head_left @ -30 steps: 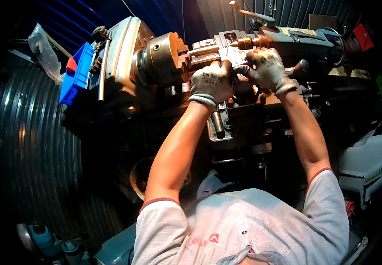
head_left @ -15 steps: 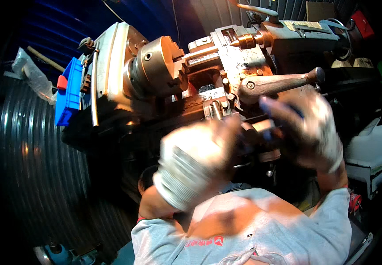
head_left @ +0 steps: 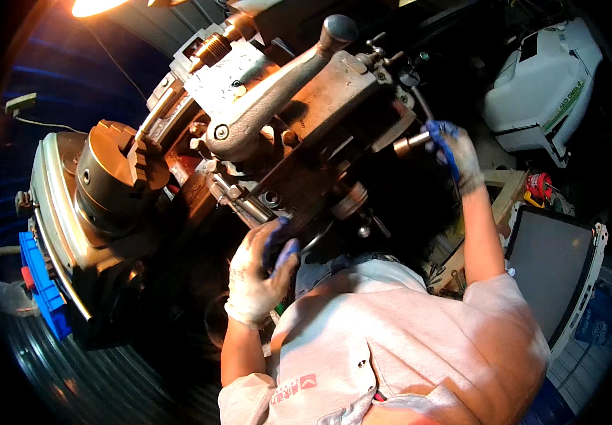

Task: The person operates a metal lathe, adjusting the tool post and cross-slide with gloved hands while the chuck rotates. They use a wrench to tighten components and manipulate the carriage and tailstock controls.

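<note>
Closest to the camera is the person's pale grey shirt point(head_left: 391, 340), its front placket running down the middle. Ahead of it, the left hand point(head_left: 258, 273), in a white knitted glove with blue-coated fingers, holds nothing: the fingers curve loosely and the thumb stands apart from them, with the fingertips near the front edge of the lathe carriage point(head_left: 320, 134). The right hand point(head_left: 455, 152), gloved alike, is stretched out to the right with its fingers closed around a short metal cylinder point(head_left: 411, 144). One bright end of the cylinder points left, out of the fist, and it is held in the air just beyond the carriage's right side. A dark rod point(head_left: 423, 103) slants down to this hand; whether it belongs to the cylinder I cannot tell. Between the hands, a graduated collar point(head_left: 350, 201) and a ball-ended handle point(head_left: 364, 231) project from the carriage. To the right of the body are a dark panel point(head_left: 550, 255) in a pale frame and, above it, a red object point(head_left: 538, 185). Above the carriage, the heavy toolpost lever point(head_left: 281, 88) slants up from its round hub to a knob. Left of it is the lathe chuck point(head_left: 115, 173), mounted on the headstock point(head_left: 58, 198), with a blue plastic bin point(head_left: 44, 287) beside that. Farther off are a ridged live centre point(head_left: 214, 51), a white machine housing point(head_left: 543, 88) with a green stripe, and a glowing lamp point(head_left: 99, 6) at the top edge.
</note>
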